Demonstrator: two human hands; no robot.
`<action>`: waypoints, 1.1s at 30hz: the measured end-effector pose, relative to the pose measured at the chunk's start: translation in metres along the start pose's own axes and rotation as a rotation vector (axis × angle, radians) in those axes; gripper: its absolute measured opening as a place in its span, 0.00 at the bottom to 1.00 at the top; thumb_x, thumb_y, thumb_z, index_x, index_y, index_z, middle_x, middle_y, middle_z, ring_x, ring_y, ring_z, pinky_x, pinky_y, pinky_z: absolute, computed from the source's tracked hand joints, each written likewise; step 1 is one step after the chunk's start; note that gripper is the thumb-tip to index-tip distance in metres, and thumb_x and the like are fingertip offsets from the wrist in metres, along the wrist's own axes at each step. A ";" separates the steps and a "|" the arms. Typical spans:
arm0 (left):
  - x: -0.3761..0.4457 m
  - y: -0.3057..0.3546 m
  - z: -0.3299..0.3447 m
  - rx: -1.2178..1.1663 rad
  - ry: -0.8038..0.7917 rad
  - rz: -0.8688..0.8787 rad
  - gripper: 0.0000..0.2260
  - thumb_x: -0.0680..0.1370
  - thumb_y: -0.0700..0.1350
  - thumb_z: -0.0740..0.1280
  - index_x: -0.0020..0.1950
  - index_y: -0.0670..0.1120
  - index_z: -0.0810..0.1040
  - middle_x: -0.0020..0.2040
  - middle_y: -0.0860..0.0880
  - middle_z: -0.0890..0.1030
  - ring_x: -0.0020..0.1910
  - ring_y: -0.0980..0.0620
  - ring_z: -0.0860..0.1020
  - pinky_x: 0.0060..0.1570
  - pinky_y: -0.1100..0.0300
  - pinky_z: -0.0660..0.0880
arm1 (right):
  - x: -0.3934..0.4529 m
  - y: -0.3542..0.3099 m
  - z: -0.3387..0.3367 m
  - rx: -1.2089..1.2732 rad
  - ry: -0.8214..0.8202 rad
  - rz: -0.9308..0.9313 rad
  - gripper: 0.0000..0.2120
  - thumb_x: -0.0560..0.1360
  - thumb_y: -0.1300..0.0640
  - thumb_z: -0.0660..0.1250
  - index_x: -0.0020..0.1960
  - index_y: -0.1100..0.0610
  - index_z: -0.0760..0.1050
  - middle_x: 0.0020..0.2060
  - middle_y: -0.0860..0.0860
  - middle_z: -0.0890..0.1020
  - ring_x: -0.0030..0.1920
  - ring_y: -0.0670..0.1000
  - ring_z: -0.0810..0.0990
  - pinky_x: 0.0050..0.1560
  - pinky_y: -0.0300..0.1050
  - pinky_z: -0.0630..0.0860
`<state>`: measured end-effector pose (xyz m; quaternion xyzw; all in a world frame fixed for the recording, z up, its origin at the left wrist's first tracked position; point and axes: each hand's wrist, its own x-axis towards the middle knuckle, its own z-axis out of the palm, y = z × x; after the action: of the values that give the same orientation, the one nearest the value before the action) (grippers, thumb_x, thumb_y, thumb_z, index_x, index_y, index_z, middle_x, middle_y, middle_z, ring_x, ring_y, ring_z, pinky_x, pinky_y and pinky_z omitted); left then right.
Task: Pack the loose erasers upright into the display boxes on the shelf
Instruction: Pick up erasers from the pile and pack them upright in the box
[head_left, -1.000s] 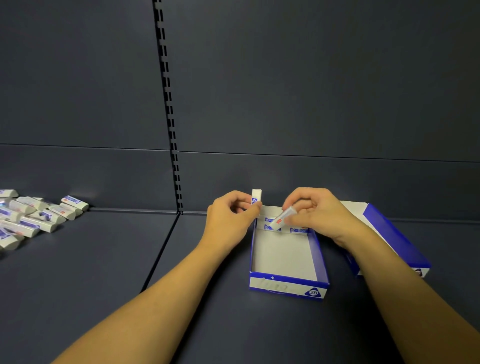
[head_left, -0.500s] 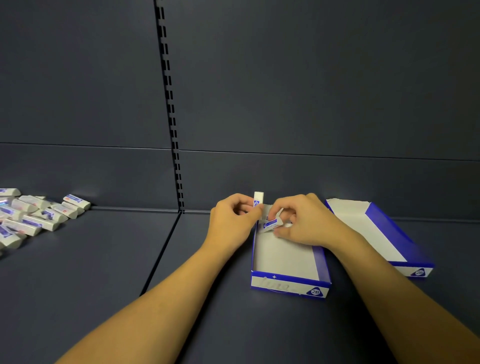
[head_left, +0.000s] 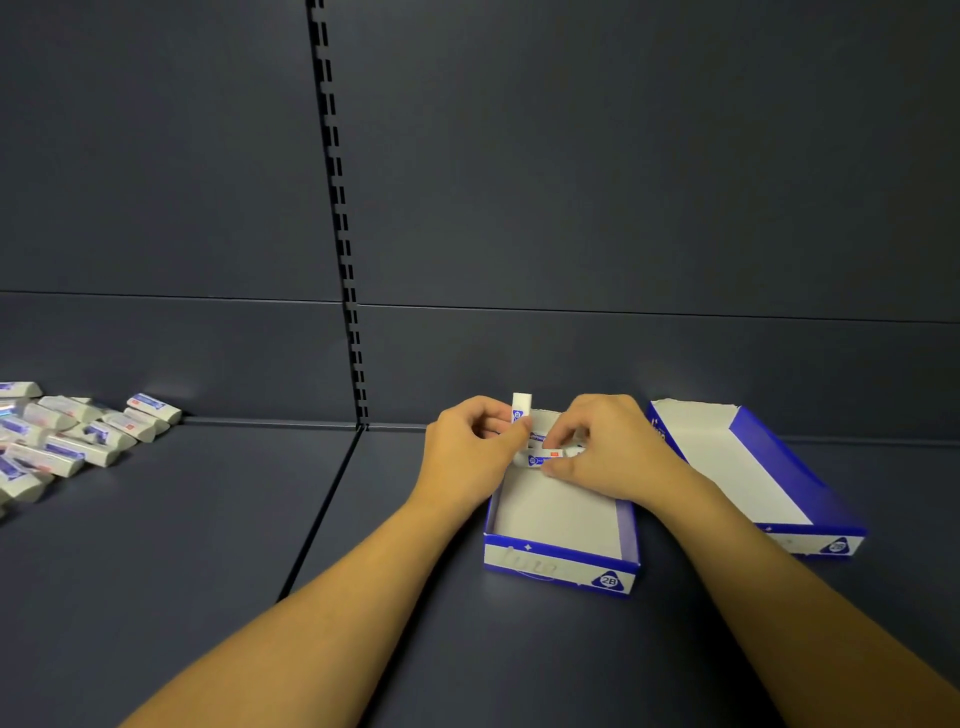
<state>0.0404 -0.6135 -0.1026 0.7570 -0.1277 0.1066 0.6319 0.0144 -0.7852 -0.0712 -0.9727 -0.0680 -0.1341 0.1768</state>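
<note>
While our hands are working at the near display box (head_left: 558, 564), its far end is filling.
We are pinching an upright eraser (head_left: 521, 407) in our left hand (head_left: 475, 452); our right hand (head_left: 610, 449) is clamping a second eraser (head_left: 543, 458) against that far end's row.

white erasers (head_left: 78, 441) heaped loose; blue display boxes (head_left: 561, 564) nearly empty

display boxes (head_left: 561, 566) blue, white inside; erasers (head_left: 78, 436) white, blue-red print; shelf (head_left: 208, 519) dark grey.

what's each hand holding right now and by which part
Left hand pinches an upright eraser by its lower end. Right hand pinches another eraser by its right end, over the near box.
</note>
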 end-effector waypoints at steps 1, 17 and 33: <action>0.000 0.000 0.000 0.001 -0.001 -0.005 0.03 0.76 0.45 0.74 0.45 0.47 0.83 0.38 0.49 0.84 0.39 0.52 0.83 0.41 0.62 0.80 | 0.000 -0.001 0.001 -0.003 -0.012 0.011 0.10 0.71 0.47 0.77 0.50 0.50 0.86 0.46 0.44 0.80 0.43 0.46 0.77 0.38 0.31 0.67; -0.004 0.004 0.001 0.068 0.006 0.017 0.02 0.76 0.45 0.73 0.45 0.47 0.83 0.38 0.51 0.84 0.39 0.54 0.82 0.38 0.69 0.76 | 0.005 -0.003 0.012 -0.001 0.000 0.030 0.10 0.74 0.46 0.74 0.51 0.51 0.87 0.45 0.47 0.85 0.38 0.46 0.76 0.38 0.31 0.69; -0.009 0.032 -0.008 -0.236 -0.088 -0.050 0.07 0.74 0.45 0.76 0.48 0.43 0.85 0.41 0.44 0.86 0.42 0.44 0.86 0.49 0.47 0.82 | -0.012 -0.011 -0.031 0.672 0.072 0.020 0.14 0.71 0.56 0.78 0.56 0.51 0.84 0.34 0.43 0.85 0.41 0.63 0.83 0.40 0.41 0.82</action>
<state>0.0219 -0.6100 -0.0745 0.6843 -0.1481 0.0415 0.7128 -0.0060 -0.7873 -0.0428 -0.8554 -0.0923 -0.1369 0.4910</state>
